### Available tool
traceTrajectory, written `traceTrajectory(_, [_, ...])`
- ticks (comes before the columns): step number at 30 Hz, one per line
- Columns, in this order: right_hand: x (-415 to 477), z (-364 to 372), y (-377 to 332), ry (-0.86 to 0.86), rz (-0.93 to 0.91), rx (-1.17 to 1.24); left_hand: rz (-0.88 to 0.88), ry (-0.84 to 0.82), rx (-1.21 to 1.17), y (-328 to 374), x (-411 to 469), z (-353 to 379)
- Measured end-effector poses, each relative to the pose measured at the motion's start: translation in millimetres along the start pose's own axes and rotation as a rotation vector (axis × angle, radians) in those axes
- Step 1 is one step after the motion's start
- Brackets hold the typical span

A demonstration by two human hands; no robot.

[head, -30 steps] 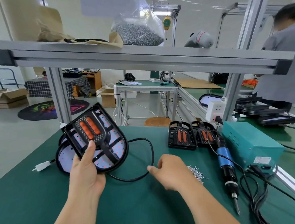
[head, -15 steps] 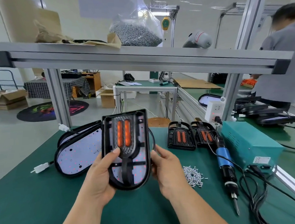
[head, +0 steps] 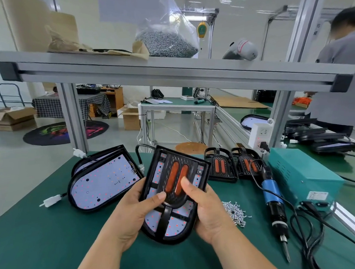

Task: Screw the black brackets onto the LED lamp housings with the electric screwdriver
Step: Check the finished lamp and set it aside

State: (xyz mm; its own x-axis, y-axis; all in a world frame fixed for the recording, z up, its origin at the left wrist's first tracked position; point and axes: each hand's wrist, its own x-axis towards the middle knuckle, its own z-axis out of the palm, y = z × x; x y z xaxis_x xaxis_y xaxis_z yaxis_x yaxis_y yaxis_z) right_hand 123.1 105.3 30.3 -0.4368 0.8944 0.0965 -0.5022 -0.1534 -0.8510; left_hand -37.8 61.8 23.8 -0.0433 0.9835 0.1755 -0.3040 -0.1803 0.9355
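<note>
- Head view: left hand and right hand both grip one lamp housing, tilted up over the green mat straight in front of the person. Cannot tell if its lower end touches the mat.
- Black bracket sits on the housing's LED face. Left thumb presses its lower left and right thumb lies on an orange strip, with fingers wrapped round the edges and back.
- Step, as I judge it: seating and lining up the bracket on the housing. No screwing is going on.
- Electric screwdriver lies untouched on the mat to the right, bit toward the person. Screw pile sits between it and the right hand.
- Bare housings are stacked just left of the held one, and two bracketed units stand behind it.
- Cannot tell if any screws are already in the held bracket.
- Next move likely calls for laying the housing flat and pinning the bracket with the left hand. That frees the right for a screw, then the driver.
- Risk: the bracket may shift off its holes when one hand lets go.
</note>
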Motion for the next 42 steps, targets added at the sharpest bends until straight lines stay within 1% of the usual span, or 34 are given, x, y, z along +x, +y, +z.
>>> traceTrajectory(2, [1,-1,0,0.07,-0.034,-0.031,0.008,-0.027,0.108,1,-1,1])
traceTrajectory(3, [2,-3,-1,0.079,-0.051,-0.042,0.05,-0.017,0.22,2,-1,1])
traceTrajectory(4, [2,-4,-3,0.079,-0.066,-0.059,0.106,0.043,0.343,3,0,1])
traceTrajectory(5, [2,-4,-7,0.077,-0.078,-0.087,0.177,0.187,0.445,5,2,-2])
traceTrajectory(7, [2,-7,-14,0.046,-0.071,-0.151,0.316,0.514,0.572,11,4,-12])
traceTrajectory(8, [1,-8,-17,0.014,-0.055,-0.184,0.416,0.623,0.719,15,4,-17])
traceTrajectory(9, [1,-11,-20,-0.025,-0.036,-0.223,0.513,0.643,0.901,19,3,-22])
traceTrajectory(10, [0,-12,-23,-0.065,-0.019,-0.26,0.555,0.586,1.051,20,4,-27])
traceTrajectory(11, [-1,-13,-27,-0.103,-0.009,-0.284,0.545,0.499,1.146,21,5,-29])
traceTrajectory(12, [-3,-14,-30,-0.129,-0.004,-0.295,0.495,0.42,1.191,20,6,-29])
traceTrajectory(13, [-4,-15,-32,-0.14,-0.003,-0.295,0.439,0.375,1.2,18,6,-28])
traceTrajectory(16, [-6,-19,-42,-0.154,-0.018,-0.266,0.316,0.377,1.09,18,6,-23])
traceTrajectory(18, [-7,-21,-47,-0.181,-0.034,-0.229,0.271,0.353,1.043,17,7,-25])
traceTrajectory(20, [-7,-21,-50,-0.207,-0.045,-0.17,0.223,0.267,1.01,14,8,-24])
traceTrajectory(21, [-7,-19,-49,-0.207,-0.052,-0.135,0.21,0.253,0.968,12,7,-19])
traceTrajectory(22, [-6,-16,-47,-0.196,-0.06,-0.099,0.211,0.278,0.89,11,8,-12])
traceTrajectory(24, [-4,-10,-38,-0.151,-0.05,-0.005,0.181,0.372,0.618,8,9,4])
traceTrajectory(25, [-2,-8,-33,-0.124,-0.032,0.048,0.136,0.406,0.426,7,10,11])
traceTrajectory(27, [1,-2,-22,-0.071,-0.009,0.116,0.015,0.425,0.067,4,11,19])
traceTrajectory(29, [2,2,-13,0.003,0.001,0.108,-0.103,0.414,-0.139,1,12,18])
traceTrajectory(31, [4,4,-6,0.067,0.019,0.095,-0.216,0.309,-0.332,0,10,14])
traceTrajectory(32, [4,3,-3,0.088,0.029,0.085,-0.251,0.224,-0.377,1,8,14])
traceTrajectory(34, [6,3,2,0.119,0.034,0.05,-0.229,0.088,-0.357,-1,7,10])
traceTrajectory(36, [7,4,4,0.134,0.025,-0.008,-0.162,0.114,-0.306,-4,7,4])
traceTrajectory(38, [7,5,3,0.164,0.012,-0.148,-0.144,0.154,-0.284,-6,7,-1])
traceTrajectory(39, [8,4,1,0.188,-0.002,-0.274,-0.133,0.177,-0.293,-6,8,-3])
traceTrajectory(42, [9,-2,-9,0.3,-0.107,-0.814,-0.063,0.294,-0.343,-3,8,-6])
